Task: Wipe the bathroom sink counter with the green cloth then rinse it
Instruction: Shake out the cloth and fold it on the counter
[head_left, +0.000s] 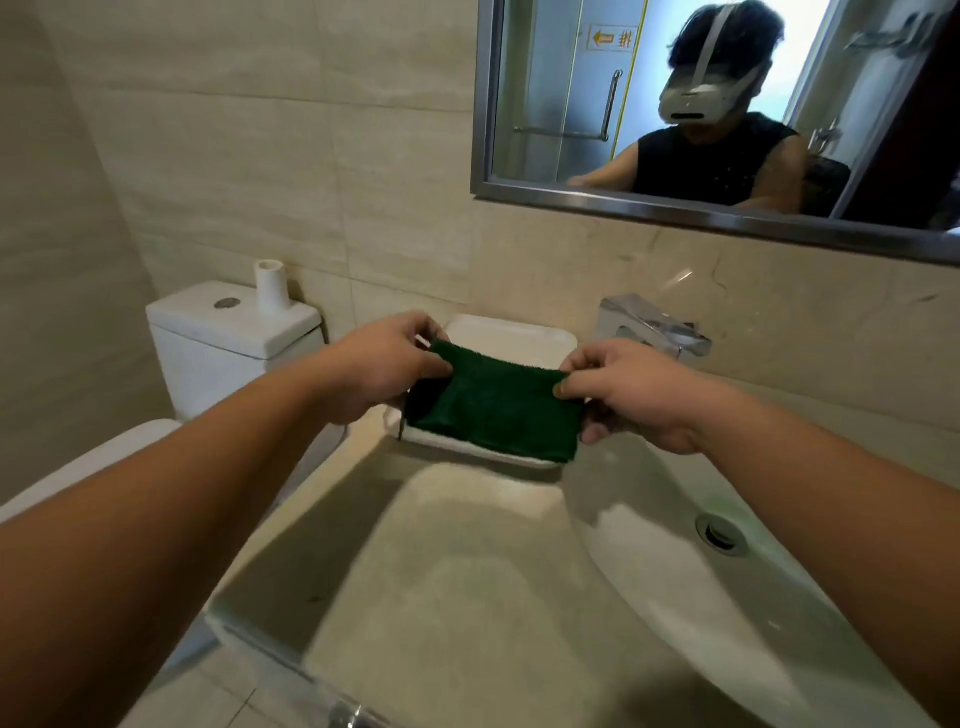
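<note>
Green cloth (493, 405) stretched taut above white tray (511, 338) at worktop (322, 525) back, left hand (384, 366) and right hand (626, 392) pinching top corners. Risk: thin fingertip pinch slipping, cloth dropping into sink (675, 561).

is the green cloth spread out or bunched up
Spread out. The dark green terry cloth hangs as a flat rectangle, its top corners pinched by the left hand and right hand above the white rectangular tray.

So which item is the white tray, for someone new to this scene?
Find the beige stone sink counter beside the white toilet. At its back, left of the chrome faucet, lies the flat white rectangular tray. It alone sits beneath the dark green cloth.
</note>
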